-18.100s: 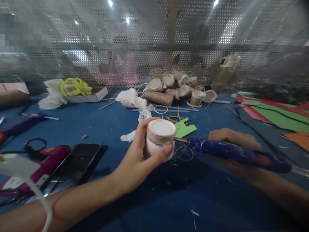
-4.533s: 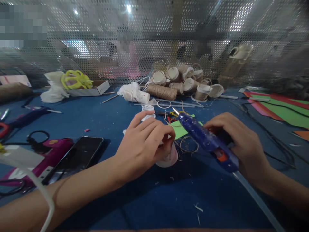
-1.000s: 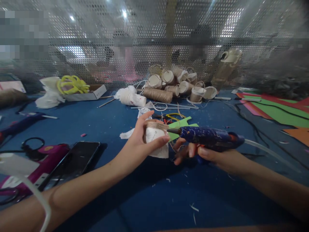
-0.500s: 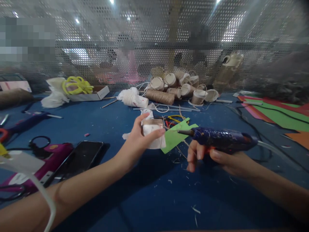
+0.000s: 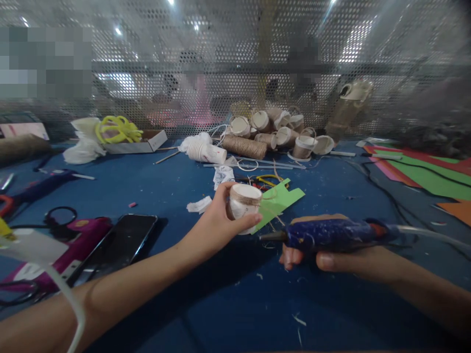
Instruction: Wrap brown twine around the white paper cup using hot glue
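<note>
A small white paper cup (image 5: pixel 246 200) with twine wound round its upper part stands upright, mouth up, in my left hand (image 5: pixel 220 218), thumb in front and fingers behind. My right hand (image 5: pixel 331 257) is wrapped round a blue glue gun (image 5: pixel 327 234). Its metal nozzle points left, just below and right of the cup, not touching it. Behind the cup lies a cut green paper piece (image 5: pixel 277 203). Yellow-handled pliers (image 5: pixel 268 180) rest beyond it, partly hidden.
Twine-wrapped cups (image 5: pixel 283 135) and a twine roll (image 5: pixel 244 147) lie at the back, beside stacked paper cups (image 5: pixel 206 151). At left are a phone (image 5: pixel 123 245) and a magenta tool (image 5: pixel 83 240). Coloured paper (image 5: pixel 427 171) and black cables lie at right.
The cup has turned upright in my left hand, so its open mouth and twine band now show. My right hand has lowered the glue gun and its nozzle has moved slightly left.
</note>
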`<act>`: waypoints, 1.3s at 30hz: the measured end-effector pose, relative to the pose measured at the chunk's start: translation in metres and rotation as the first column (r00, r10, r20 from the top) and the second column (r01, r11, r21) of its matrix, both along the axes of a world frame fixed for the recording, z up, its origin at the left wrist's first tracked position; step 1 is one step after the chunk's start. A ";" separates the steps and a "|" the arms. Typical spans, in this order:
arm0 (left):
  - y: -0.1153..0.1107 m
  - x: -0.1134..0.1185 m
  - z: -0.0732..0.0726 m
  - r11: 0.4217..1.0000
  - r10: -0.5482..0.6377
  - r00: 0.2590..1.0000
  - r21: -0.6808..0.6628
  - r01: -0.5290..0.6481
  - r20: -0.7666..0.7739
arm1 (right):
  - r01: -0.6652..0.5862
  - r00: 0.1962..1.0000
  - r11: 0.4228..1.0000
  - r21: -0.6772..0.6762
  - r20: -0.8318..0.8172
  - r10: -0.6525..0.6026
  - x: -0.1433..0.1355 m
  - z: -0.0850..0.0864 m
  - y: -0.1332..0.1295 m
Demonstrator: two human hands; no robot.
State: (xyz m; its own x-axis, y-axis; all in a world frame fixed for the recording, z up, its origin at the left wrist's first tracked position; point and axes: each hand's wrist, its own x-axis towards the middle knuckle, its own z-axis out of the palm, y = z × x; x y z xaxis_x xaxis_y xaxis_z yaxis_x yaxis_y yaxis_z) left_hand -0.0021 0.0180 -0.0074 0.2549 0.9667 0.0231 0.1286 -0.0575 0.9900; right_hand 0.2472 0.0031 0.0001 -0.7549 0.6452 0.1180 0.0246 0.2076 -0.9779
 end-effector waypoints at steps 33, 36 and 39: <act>-0.009 0.004 0.008 0.858 -0.254 0.844 -0.294 0.422 0.471 | 0.415 0.869 0.689 0.594 -0.036 -0.493 0.002 0.000 0.001; -0.009 0.004 0.008 0.851 -0.252 0.833 -0.298 0.433 0.492 | 0.425 0.862 0.672 0.607 -0.044 -0.505 0.003 0.001 0.001; -0.008 0.003 0.007 0.860 -0.240 0.824 -0.282 0.426 0.513 | 0.413 0.860 0.645 0.642 -0.043 -0.508 0.006 0.002 0.002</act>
